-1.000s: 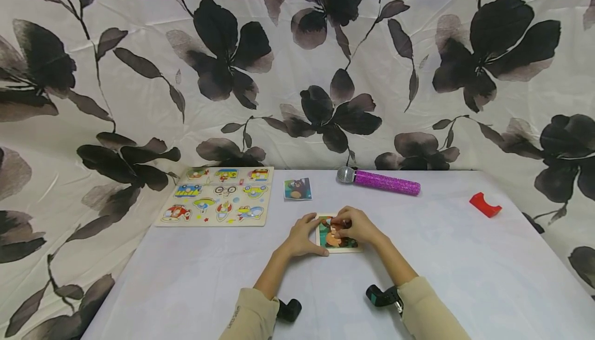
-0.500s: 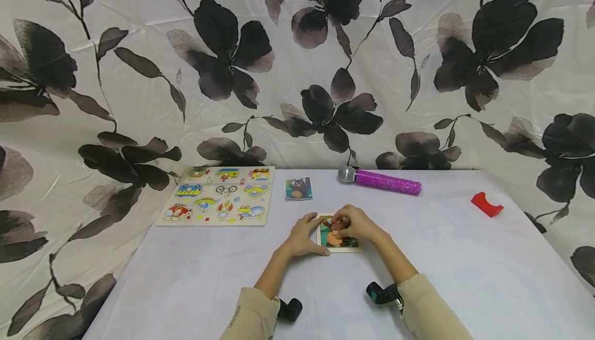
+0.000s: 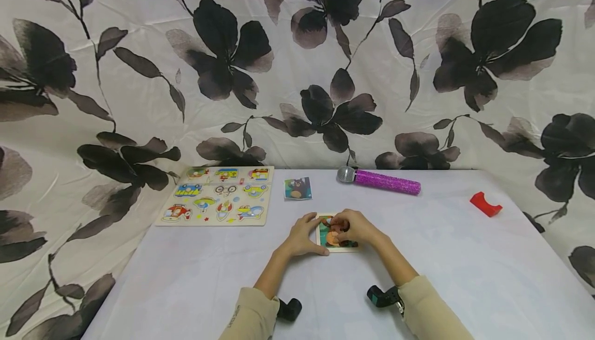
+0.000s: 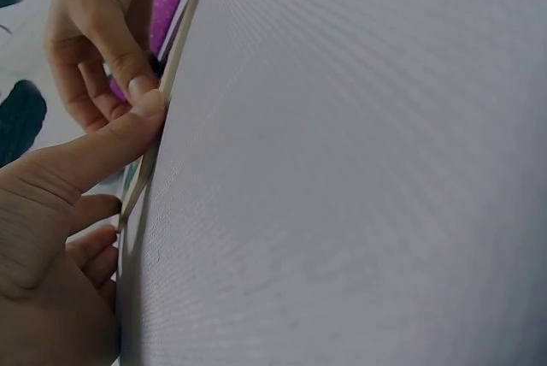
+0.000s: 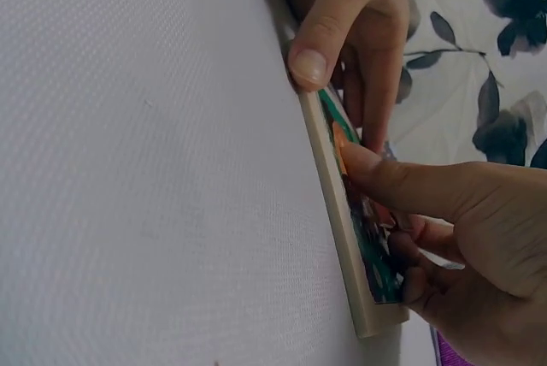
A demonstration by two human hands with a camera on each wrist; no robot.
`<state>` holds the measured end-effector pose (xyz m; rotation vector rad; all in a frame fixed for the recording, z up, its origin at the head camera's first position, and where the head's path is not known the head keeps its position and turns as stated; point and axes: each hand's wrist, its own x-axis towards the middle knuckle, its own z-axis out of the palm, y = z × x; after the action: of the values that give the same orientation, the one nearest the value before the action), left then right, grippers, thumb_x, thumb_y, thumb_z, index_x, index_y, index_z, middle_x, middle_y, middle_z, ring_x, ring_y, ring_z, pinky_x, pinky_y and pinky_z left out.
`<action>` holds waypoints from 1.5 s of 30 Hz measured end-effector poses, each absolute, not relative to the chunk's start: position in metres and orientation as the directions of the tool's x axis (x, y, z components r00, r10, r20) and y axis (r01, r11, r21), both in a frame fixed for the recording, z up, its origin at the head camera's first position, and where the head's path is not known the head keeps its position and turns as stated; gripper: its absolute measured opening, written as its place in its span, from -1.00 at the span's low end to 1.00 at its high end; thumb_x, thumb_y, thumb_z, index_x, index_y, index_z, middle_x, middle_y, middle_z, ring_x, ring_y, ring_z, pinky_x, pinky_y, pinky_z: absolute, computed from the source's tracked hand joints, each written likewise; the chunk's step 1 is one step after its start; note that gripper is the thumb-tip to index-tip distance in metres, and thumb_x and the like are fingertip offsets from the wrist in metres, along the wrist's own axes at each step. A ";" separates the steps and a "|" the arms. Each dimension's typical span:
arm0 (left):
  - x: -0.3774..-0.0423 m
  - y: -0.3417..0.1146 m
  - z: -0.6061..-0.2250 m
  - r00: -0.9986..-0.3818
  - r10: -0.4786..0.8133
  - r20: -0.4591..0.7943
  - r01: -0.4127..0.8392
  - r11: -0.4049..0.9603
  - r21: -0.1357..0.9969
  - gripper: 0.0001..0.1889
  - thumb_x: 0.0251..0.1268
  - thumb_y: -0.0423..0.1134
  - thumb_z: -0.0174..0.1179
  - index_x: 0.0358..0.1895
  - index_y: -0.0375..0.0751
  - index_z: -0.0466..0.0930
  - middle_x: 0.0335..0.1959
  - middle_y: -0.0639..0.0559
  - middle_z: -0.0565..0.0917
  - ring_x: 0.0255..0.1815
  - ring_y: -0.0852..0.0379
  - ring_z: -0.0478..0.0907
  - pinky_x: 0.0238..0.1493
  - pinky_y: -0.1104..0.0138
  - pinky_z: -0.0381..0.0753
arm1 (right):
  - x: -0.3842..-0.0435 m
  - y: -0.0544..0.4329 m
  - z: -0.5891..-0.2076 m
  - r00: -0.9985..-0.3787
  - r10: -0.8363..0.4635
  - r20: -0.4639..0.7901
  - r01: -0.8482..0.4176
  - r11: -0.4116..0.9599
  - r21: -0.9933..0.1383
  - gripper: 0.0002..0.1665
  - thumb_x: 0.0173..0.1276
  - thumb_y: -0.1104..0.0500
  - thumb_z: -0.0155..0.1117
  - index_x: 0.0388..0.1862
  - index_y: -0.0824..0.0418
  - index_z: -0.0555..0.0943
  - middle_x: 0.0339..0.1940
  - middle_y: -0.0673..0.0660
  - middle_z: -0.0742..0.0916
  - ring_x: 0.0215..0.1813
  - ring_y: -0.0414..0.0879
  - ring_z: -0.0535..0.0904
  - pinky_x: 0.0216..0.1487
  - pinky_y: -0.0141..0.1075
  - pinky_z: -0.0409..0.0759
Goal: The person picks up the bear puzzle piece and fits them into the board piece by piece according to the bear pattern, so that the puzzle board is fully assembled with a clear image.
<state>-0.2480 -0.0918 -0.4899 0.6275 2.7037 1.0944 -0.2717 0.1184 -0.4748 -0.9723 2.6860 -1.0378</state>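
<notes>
A small wooden jigsaw puzzle (image 3: 324, 247) lies on the table, its picture green, brown and orange inside a pale frame. My left hand (image 3: 301, 237) grips its left side, thumb at the near corner and fingers at the far one. Over the picture's right part, my right hand (image 3: 359, 227) pinches a brown puzzle piece (image 3: 344, 225), mostly covered by the fingers. In the right wrist view, my right thumb (image 5: 389, 176) touches the orange part of the picture, while the left thumb (image 5: 313, 62) presses on the frame's corner.
A small bear picture card (image 3: 298, 188) lies beyond the puzzle. A wooden vehicle puzzle board (image 3: 214, 199) is at the back left. At the back right lies a purple glittery microphone (image 3: 388, 182), with a red curved block (image 3: 485, 204) farther right. A floral cloth (image 3: 279, 71) hangs behind.
My right hand's fingers have shifted slightly over the puzzle, and the pale gap seen earlier in the picture no longer shows. The left hand stays in place.
</notes>
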 end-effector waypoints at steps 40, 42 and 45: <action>-0.249 -0.092 -0.491 -0.903 0.430 -0.002 0.307 0.647 0.698 -0.04 -0.20 -0.05 0.52 0.35 -0.33 0.28 0.40 -0.28 0.19 0.36 -0.29 0.15 0.28 -0.17 0.22 | -0.272 0.121 -0.471 -0.813 -0.576 0.082 -0.477 0.578 -0.662 -0.56 0.12 0.27 0.41 -0.01 0.42 0.61 -0.18 0.22 0.61 -0.18 -0.02 0.49 -0.11 -0.23 0.52; -0.249 -0.092 -0.490 -0.902 0.431 -0.002 0.307 0.645 0.700 -0.04 -0.20 -0.05 0.52 0.35 -0.33 0.28 0.40 -0.28 0.19 0.36 -0.29 0.14 0.28 -0.18 0.21 | -0.272 0.121 -0.470 -0.811 -0.580 0.076 -0.476 0.579 -0.661 -0.57 0.13 0.28 0.41 -0.01 0.42 0.62 -0.18 0.22 0.60 -0.18 -0.01 0.49 -0.13 -0.24 0.52; -0.248 -0.092 -0.490 -0.902 0.432 -0.003 0.304 0.639 0.707 -0.03 -0.20 -0.06 0.52 0.35 -0.34 0.27 0.40 -0.28 0.18 0.37 -0.28 0.13 0.30 -0.18 0.19 | -0.272 0.121 -0.469 -0.812 -0.580 0.057 -0.466 0.587 -0.661 -0.58 0.13 0.28 0.40 -0.02 0.41 0.62 -0.18 0.20 0.60 -0.19 -0.03 0.49 -0.14 -0.25 0.51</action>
<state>-0.2479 -0.0916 -0.4897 0.6087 2.6854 1.1100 -0.2718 0.1208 -0.4692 -0.8810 2.6492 -1.0314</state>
